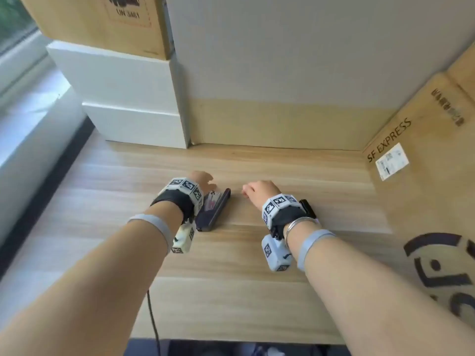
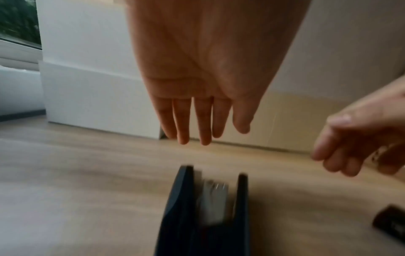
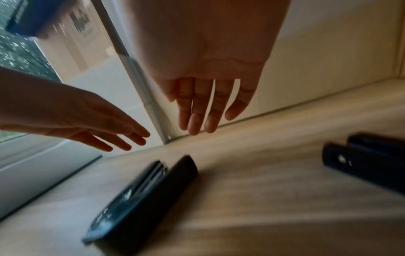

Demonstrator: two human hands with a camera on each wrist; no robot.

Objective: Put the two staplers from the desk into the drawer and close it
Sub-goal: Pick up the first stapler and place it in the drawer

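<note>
A dark blue stapler (image 1: 214,211) lies on its side on the wooden desk (image 1: 231,253), just right of my left wrist; it shows blurred in the left wrist view (image 2: 203,213) and the right wrist view (image 3: 144,192). A second black stapler (image 1: 308,207) lies beside my right wrist, also seen at the right wrist view's edge (image 3: 370,164) and the left wrist view's corner (image 2: 390,223). My left hand (image 1: 203,179) hovers above the desk with straight fingers (image 2: 192,121), holding nothing. My right hand (image 1: 257,192) hangs with relaxed fingers (image 3: 201,110), empty. No drawer is in view.
White stacked boxes (image 1: 123,98) stand at the back left with a cardboard box (image 1: 102,21) on top. A large SF EXPRESS carton (image 1: 424,176) walls off the right side. A grey partition (image 1: 295,60) closes the back. A black cable (image 1: 153,319) hangs at the desk's front edge.
</note>
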